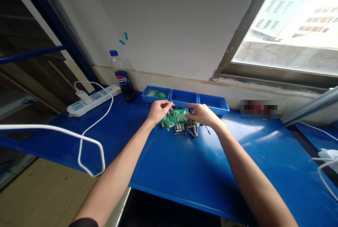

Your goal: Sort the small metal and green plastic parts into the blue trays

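1. Two bare hands reach over a blue table, close to each other, with green packets and a heap of small metal parts between and beneath them.
2. Left hand: its fingers are curled, with the thumb drawn in near the fingertips at the left edge of the packets. Whether anything is pinched there is too small to tell.
3. Right hand: it is partly open, index finger and thumb pointing left with a gap between them. The thumb lies over the packets in this view; I cannot tell whether it touches them.
4. The packets look clear and crumpled, with green showing through. The metal parts, short silver cylinders and thin dark pins, spread out on the near and right sides of them, and one small piece lies apart at the right.
5. Three blue bins stand in a row just beyond the hands, along the far wall. The left bin holds more green packets; the middle bin and right bin continue the row.
6. Left of the bins stands an upright bottle of dark drink with a blue cap.
7. Farther left lies a white power strip, with a plug and white cable.
8. At the far right is a bright window.
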A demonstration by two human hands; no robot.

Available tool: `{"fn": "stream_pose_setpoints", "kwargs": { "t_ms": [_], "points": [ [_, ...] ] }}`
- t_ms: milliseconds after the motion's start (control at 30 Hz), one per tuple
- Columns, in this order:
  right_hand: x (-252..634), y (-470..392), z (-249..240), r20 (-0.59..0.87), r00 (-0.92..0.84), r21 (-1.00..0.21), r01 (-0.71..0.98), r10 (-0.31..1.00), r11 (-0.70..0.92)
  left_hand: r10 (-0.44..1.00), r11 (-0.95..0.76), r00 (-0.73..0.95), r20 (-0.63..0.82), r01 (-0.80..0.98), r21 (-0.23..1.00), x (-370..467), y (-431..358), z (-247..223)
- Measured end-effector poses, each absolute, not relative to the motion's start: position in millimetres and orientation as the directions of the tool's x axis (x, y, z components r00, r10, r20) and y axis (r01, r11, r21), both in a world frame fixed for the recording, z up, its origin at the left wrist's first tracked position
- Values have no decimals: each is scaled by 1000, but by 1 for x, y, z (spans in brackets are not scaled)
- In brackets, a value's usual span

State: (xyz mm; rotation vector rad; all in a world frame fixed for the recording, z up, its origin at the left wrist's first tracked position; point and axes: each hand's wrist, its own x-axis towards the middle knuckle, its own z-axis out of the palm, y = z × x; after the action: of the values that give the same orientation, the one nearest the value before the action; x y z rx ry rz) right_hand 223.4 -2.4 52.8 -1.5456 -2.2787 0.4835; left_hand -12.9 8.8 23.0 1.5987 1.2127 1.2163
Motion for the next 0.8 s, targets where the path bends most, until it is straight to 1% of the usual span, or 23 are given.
{"fn": "stream_pose_setpoints", "kwargs": {
  "t_ms": [100,167,233,300,400,467,600,667,800],
  "points": [
    [222,0,45,82,-335,-453,826,938,335,964,-265,105,245,264,927,-13,8,22],
    [222,3,44,87,-311,-508,803,946,311,962,-271,112,250,277,922,-13,8,22],
    [224,4,45,72,-298,-595,753,952,281,959,-281,110,260,294,913,-13,7,21],
    [227,4,50,39,-311,-709,661,949,246,954,-301,110,280,318,899,-13,7,22],
    [230,0,59,-24,-351,-887,439,936,142,938,-346,157,310,363,865,-11,6,25],
    [231,-2,65,-35,-351,-947,311,936,81,929,-365,210,305,377,851,-10,4,26],
    [233,-4,71,-5,-344,-976,206,939,70,919,-358,285,274,308,882,-9,4,26],
    [233,-5,73,3,-349,-981,178,937,70,915,-350,305,263,278,894,-10,4,25],
    [234,-5,74,6,-365,-988,143,931,63,907,-326,362,216,277,904,-10,3,25]
  ]
}}
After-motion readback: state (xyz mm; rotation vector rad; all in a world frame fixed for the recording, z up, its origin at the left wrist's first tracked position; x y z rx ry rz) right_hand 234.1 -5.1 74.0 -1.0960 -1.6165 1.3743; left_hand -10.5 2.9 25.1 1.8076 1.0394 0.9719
